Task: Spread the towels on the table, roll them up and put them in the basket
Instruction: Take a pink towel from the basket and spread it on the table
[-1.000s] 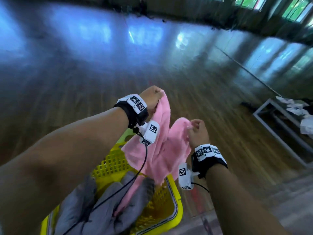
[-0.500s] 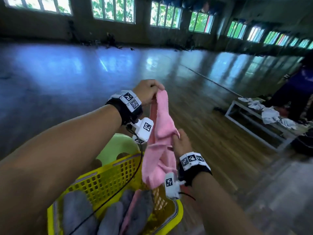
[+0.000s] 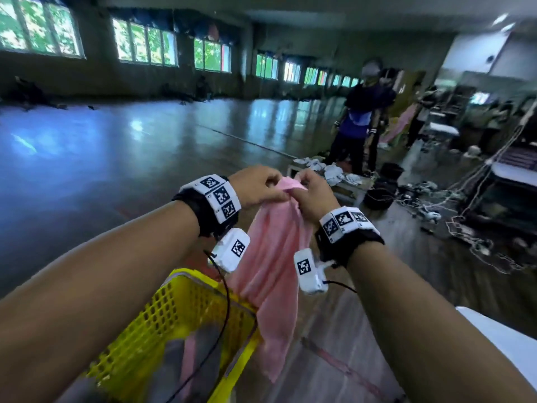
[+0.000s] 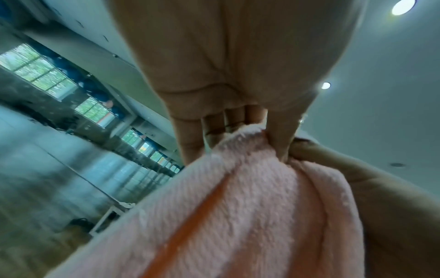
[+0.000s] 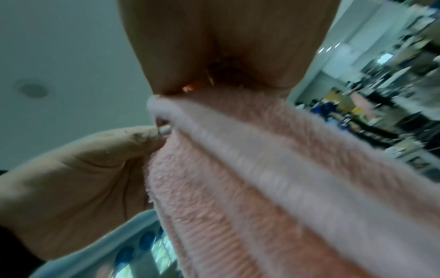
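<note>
Dim hall, glossy wooden floor ahead. A second ago my hands were apart on the pink terry towel; now my left hand and right hand pinch its top edge together, fingers curled on cloth. It hangs beside the yellow perforated plastic basket, so spreading can start. No readable writing, only square black-and-white wrist markers.

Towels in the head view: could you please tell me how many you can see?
At least 2: a pink towel hanging from the left hand and right hand, and grey towelling in the yellow basket. Its count is unclear; more may be hidden.
</note>
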